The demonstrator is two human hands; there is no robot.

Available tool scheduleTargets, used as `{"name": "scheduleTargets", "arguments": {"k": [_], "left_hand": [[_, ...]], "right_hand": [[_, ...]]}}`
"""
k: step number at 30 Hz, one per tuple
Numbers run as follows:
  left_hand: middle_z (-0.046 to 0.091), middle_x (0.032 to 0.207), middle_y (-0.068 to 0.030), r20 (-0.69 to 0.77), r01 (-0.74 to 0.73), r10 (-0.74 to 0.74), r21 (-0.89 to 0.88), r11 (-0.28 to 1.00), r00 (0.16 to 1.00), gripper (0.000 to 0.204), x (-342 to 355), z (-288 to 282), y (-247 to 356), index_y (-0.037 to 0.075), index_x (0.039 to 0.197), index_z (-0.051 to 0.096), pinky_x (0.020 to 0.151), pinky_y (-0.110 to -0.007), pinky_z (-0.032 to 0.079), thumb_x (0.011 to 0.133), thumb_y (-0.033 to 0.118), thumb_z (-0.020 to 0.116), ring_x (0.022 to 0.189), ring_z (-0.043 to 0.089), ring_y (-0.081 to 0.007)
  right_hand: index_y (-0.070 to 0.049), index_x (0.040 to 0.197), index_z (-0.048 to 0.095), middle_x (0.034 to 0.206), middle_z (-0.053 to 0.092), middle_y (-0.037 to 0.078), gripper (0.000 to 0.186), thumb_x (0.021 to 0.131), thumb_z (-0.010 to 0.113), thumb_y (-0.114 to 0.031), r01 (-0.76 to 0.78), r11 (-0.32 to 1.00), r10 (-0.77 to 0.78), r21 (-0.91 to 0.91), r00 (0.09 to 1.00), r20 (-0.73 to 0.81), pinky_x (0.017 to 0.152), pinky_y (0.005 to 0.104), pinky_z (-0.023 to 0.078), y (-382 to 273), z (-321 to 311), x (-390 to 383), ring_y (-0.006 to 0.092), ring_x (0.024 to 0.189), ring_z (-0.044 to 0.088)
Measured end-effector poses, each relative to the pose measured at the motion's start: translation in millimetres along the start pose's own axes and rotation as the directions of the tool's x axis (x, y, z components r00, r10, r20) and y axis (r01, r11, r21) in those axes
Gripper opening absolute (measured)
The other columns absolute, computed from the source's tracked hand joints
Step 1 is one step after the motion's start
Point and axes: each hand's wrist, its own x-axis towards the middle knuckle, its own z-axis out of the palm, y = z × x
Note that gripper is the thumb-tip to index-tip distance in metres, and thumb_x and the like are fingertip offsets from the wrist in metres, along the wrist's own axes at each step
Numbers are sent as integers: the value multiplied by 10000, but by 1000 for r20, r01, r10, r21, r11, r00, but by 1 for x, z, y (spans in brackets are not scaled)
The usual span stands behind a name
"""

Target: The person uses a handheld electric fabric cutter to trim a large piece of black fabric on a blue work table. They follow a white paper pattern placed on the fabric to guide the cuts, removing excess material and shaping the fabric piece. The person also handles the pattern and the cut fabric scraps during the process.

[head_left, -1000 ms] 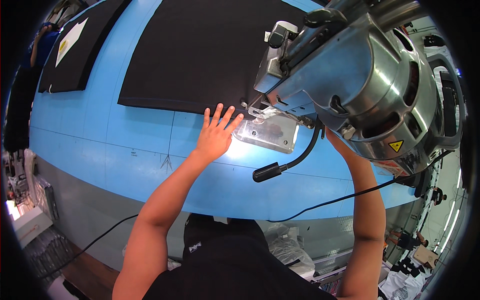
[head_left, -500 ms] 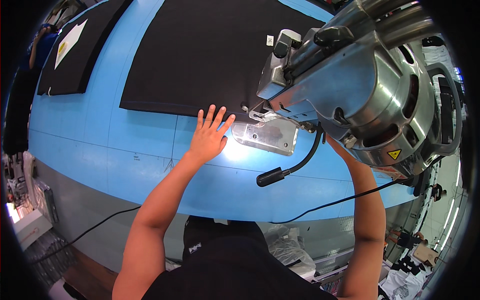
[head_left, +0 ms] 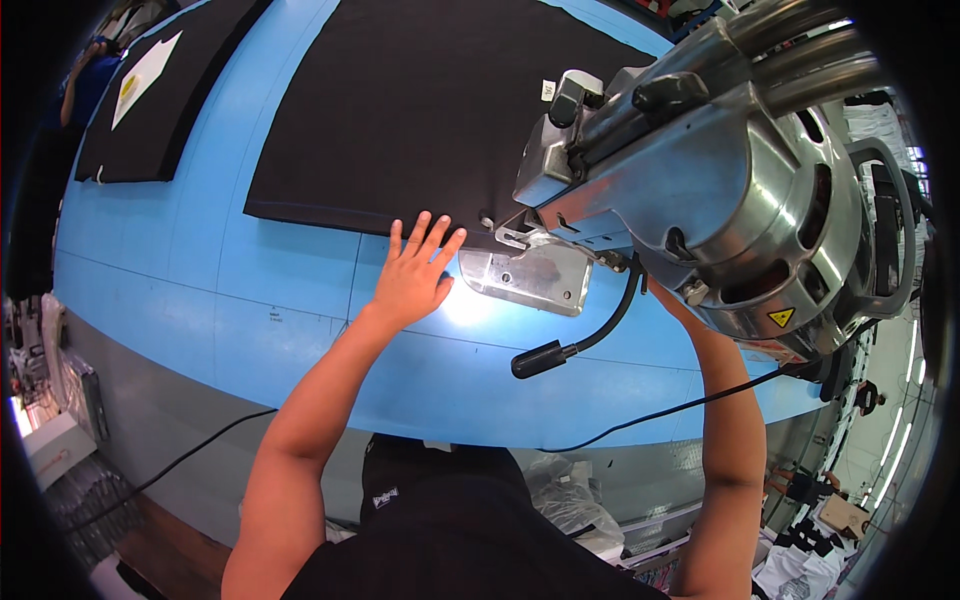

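Observation:
My left hand [head_left: 410, 272] lies flat with its fingers spread, fingertips on the near edge of a thick stack of black fabric [head_left: 370, 130]. Just right of it stands a metal fabric cutting machine [head_left: 690, 210], its front end over that same edge. The machine's flat base plate [head_left: 530, 282] rests on the blue table, lit by a bright spot near my left thumb. My right forearm [head_left: 735, 420] reaches up behind the machine's motor housing, which hides my right hand and whatever it touches.
The table [head_left: 200, 250] is blue with thin ruled lines. Another black fabric stack [head_left: 140, 130] with a paper on it lies at the far left. A black gooseneck lamp [head_left: 542, 358] juts toward me from the machine. A black cable [head_left: 640, 415] crosses the near edge.
The machine and my left hand sit slightly further left along the fabric's edge. My left hand stays flat and spread; the view has shifted a little.

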Motion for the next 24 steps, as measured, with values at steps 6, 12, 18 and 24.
{"name": "scheduleTargets", "arguments": {"k": [6, 12, 18, 24], "left_hand": [[315, 1606, -112, 14, 4, -5, 44, 999, 1000, 757, -3, 2, -1, 159, 1529, 398, 1198, -620, 112, 845, 258, 707, 1516, 199, -354], [324, 1602, -103, 6, 14, -14, 74, 997, 1000, 761, -9, 2, -5, 161, 1528, 400, 1201, -619, 120, 840, 257, 711, 1518, 196, -347], [340, 1595, -90, 0, -16, 16, 15, 1000, 1000, 765, -6, -5, -12, 153, 1525, 403, 1206, -615, 119, 834, 257, 716, 1518, 196, -342], [345, 1593, -82, 17, -19, 17, 62, 998, 1000, 777, -7, -4, 4, 145, 1528, 395, 1205, -619, 110, 831, 277, 714, 1522, 185, -341]], "right_hand": [[-64, 1414, 432, 1360, 500, 121, 427, 1060, 439, -304, -25, 988, 25, 153, 1000, 4, 1091, 409, 448, -1, 3, 1, 238, 1275, 508], [-68, 1429, 420, 1381, 485, 125, 438, 1061, 440, -304, -36, 960, 39, 278, 999, -5, 1101, 417, 437, -5, 5, 15, 244, 1294, 493], [-72, 1444, 408, 1403, 470, 128, 449, 1062, 441, -305, -76, 941, 74, 331, 997, 19, 1111, 425, 427, -5, 4, 7, 249, 1312, 479], [-76, 1459, 395, 1424, 455, 132, 461, 1063, 442, -305, -83, 909, 90, 409, 996, 2, 1122, 433, 417, -6, 13, 2, 254, 1330, 465]]}}
